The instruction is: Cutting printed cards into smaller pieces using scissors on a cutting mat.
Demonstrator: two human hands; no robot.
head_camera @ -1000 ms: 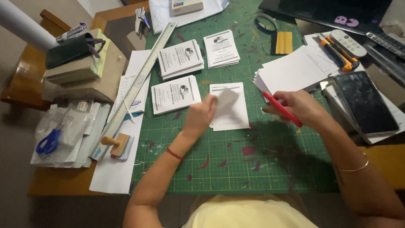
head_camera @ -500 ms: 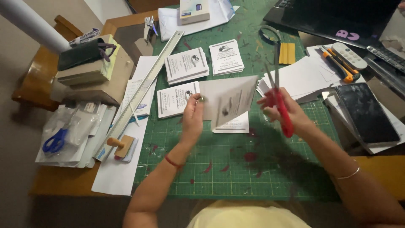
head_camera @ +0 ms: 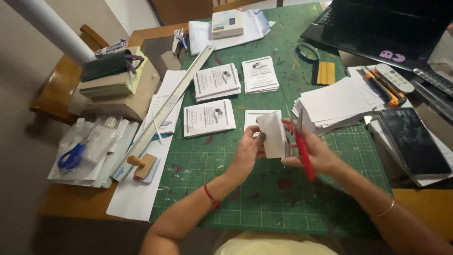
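My left hand (head_camera: 249,152) grips a small white paper sheet (head_camera: 273,134), bent and held upright over the green cutting mat (head_camera: 264,198). My right hand (head_camera: 317,153) is closed on red-handled scissors (head_camera: 303,152), whose blades meet the right edge of the sheet. Just behind the sheet lies a printed white card (head_camera: 255,116) flat on the mat. Three small stacks of printed cards (head_camera: 209,118) (head_camera: 216,81) (head_camera: 260,74) lie further back on the mat.
A pile of blank white sheets (head_camera: 335,101) lies right of my hands. A long metal ruler (head_camera: 166,108), a wooden stamp (head_camera: 141,163) and blue scissors in a plastic bag (head_camera: 71,157) are at left. A phone (head_camera: 414,141), orange cutters (head_camera: 381,87), a remote and a laptop (head_camera: 382,28) are at right.
The paper was lifted from the mat in my left hand, and it is now folded narrower and upright. My right hand brought the scissors in against its edge.
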